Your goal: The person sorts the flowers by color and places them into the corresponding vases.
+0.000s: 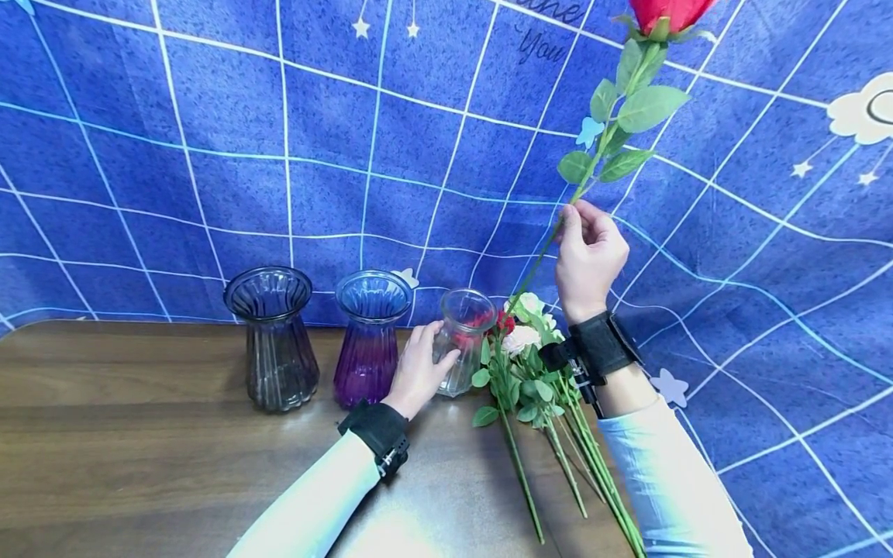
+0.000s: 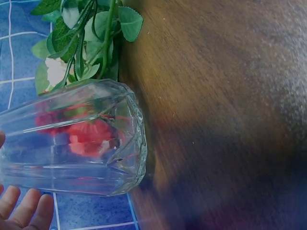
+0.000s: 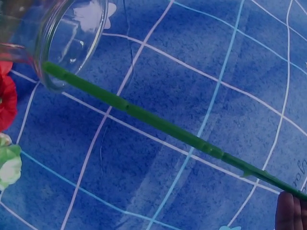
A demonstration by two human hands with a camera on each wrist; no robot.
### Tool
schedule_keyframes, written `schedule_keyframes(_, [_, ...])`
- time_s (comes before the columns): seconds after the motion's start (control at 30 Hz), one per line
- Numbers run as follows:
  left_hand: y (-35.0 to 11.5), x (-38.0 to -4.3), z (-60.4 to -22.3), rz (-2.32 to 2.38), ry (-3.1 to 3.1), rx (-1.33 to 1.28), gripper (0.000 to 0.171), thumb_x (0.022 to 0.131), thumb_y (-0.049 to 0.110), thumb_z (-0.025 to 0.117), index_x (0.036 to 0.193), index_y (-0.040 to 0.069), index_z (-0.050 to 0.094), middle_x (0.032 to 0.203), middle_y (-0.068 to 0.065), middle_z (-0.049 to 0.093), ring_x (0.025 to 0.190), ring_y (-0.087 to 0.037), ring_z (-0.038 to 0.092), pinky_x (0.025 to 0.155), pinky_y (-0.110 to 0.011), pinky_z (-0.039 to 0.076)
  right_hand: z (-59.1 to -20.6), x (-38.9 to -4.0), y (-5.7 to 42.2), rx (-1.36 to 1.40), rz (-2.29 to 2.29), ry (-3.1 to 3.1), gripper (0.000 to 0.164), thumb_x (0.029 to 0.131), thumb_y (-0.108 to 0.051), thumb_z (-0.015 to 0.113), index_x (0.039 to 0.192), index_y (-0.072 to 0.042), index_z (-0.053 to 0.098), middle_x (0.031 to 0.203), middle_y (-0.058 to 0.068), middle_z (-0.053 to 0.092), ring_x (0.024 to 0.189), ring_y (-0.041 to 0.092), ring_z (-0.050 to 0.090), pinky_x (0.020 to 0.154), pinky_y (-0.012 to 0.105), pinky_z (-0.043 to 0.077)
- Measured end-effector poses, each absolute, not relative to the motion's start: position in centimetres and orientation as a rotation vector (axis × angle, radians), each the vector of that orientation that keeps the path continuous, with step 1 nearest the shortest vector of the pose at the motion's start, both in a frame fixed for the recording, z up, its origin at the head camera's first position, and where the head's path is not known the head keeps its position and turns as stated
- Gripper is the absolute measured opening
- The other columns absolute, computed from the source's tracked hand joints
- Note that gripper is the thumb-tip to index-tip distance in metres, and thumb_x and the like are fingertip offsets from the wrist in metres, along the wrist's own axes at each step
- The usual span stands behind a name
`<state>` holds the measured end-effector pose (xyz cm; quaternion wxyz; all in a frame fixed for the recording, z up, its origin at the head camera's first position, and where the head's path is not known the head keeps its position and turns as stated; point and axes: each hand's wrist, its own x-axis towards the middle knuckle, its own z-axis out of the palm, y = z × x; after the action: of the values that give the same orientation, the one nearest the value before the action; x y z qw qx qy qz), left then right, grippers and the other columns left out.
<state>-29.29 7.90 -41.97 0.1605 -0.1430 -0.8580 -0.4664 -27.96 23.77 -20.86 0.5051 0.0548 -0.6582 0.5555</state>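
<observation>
My right hand [image 1: 591, 260] pinches the green stem of a red rose [image 1: 670, 17], raised and slanting with its bloom at the top. In the right wrist view the stem [image 3: 163, 125] runs down to the rim of the clear glass vase [image 3: 103, 28]; whether its tip is inside the mouth I cannot tell. My left hand [image 1: 418, 370] holds that clear vase [image 1: 456, 372] from its left side, thumb in front. The left wrist view shows the vase [image 2: 91, 143] upright on the table, with red blooms [image 2: 91, 136] seen through its glass.
A purple-blue vase [image 1: 366, 349] and a grey vase [image 1: 279, 364] stand left of the clear one. Right of it, several flowers [image 1: 523, 339] lie with stems [image 1: 519, 473] toward the front of the wooden table [image 1: 139, 457]. Blue patterned cloth [image 1: 230, 155] hangs behind.
</observation>
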Motion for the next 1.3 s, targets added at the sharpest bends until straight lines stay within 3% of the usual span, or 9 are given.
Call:
schedule_keyframes(0.27, [7.9, -29.3, -41.8, -1.326, -2.464, -0.410, 0.052, 0.085, 0.028, 0.068, 0.129, 0.008, 0.050, 0.122, -0.014, 0.054, 0.113, -0.029, 0.054, 0.096, -0.043, 0.046, -21.3, -28.6, 23.1, 0.138, 1.347, -1.554, 0.018, 0.086, -0.005, 0.064, 0.093, 0.011, 0.065, 0.068, -0.014, 0.062, 0.055, 0.002, 0.056, 0.055, 0.013, 0.047])
schedule_keyframes(0.57, [7.9, -29.2, -42.0, -1.307, -2.473, -0.409, 0.052, 0.086, 0.029, 0.068, 0.130, 0.008, 0.050, 0.122, -0.014, 0.054, 0.113, -0.029, 0.054, 0.095, -0.042, 0.047, -22.0, -28.9, 22.3, 0.139, 1.340, -1.570, 0.014, 0.086, -0.004, 0.064, 0.092, 0.008, 0.067, 0.070, -0.008, 0.065, 0.055, 0.002, 0.057, 0.056, 0.014, 0.049])
schedule_keyframes(0.67, [7.9, -29.2, -42.0, -1.315, -2.472, -0.406, 0.052, 0.086, 0.029, 0.068, 0.130, 0.008, 0.050, 0.122, -0.014, 0.054, 0.114, -0.029, 0.054, 0.096, -0.043, 0.046, -22.3, -29.0, 22.2, 0.139, 1.322, -1.595, 0.016, 0.087, -0.006, 0.063, 0.094, 0.008, 0.067, 0.072, -0.002, 0.066, 0.056, 0.003, 0.057, 0.056, 0.014, 0.049])
schedule_keyframes(0.9, [7.9, -29.4, -41.9, -1.320, -2.471, -0.411, 0.052, 0.086, 0.029, 0.067, 0.130, 0.008, 0.049, 0.122, -0.014, 0.054, 0.113, -0.028, 0.054, 0.095, -0.042, 0.047, -23.4, -29.3, 22.5, 0.106, 1.296, -1.657, 0.019, 0.087, -0.006, 0.062, 0.097, 0.010, 0.066, 0.083, 0.024, 0.068, 0.058, -0.003, 0.056, 0.058, 0.012, 0.049])
schedule_keyframes(1.3, [7.8, -29.4, -42.5, -1.316, -2.457, -0.398, 0.053, 0.085, 0.029, 0.068, 0.130, 0.008, 0.050, 0.121, -0.013, 0.054, 0.113, -0.028, 0.054, 0.096, -0.042, 0.046, -25.2, -29.6, 21.7, 0.100, 1.309, -1.729, 0.019, 0.088, -0.006, 0.061, 0.097, 0.011, 0.066, 0.086, 0.026, 0.069, 0.057, -0.005, 0.056, 0.055, 0.010, 0.047])
